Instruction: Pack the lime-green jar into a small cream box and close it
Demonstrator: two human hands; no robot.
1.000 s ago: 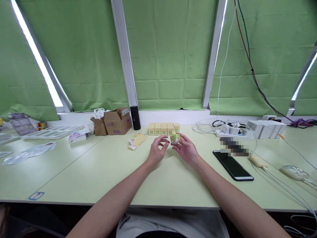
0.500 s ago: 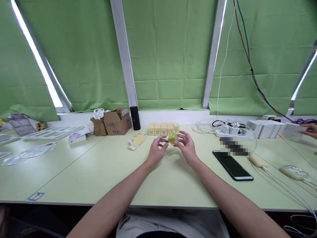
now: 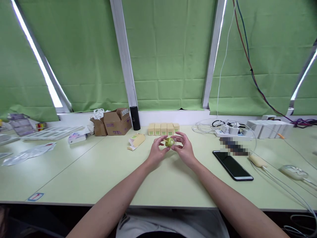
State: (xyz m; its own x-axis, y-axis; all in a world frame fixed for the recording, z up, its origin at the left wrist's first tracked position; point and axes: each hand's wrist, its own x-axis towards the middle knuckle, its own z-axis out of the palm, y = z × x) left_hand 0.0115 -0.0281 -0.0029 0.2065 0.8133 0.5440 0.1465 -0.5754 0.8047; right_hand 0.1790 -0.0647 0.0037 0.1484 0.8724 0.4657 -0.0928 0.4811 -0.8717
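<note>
A small yellow-green object is held between both my hands above the middle of the pale green table. My left hand pinches it from the left with thumb and fingers. My right hand closes on it from the right. Just behind them a row of several small cream boxes with green labels stands by the window sill. An opened cream box lies on its side to the left of my hands.
Brown cardboard boxes and a black cylinder stand at the back left. A black phone lies to the right, with a power strip and cables, white boxes and a mouse beyond. Plastic trays and bags lie far left.
The small object has moved left from my right hand to between both hands, and my left hand has closed on it. Another person's hand, seen at the far right half a second ago, is gone.
</note>
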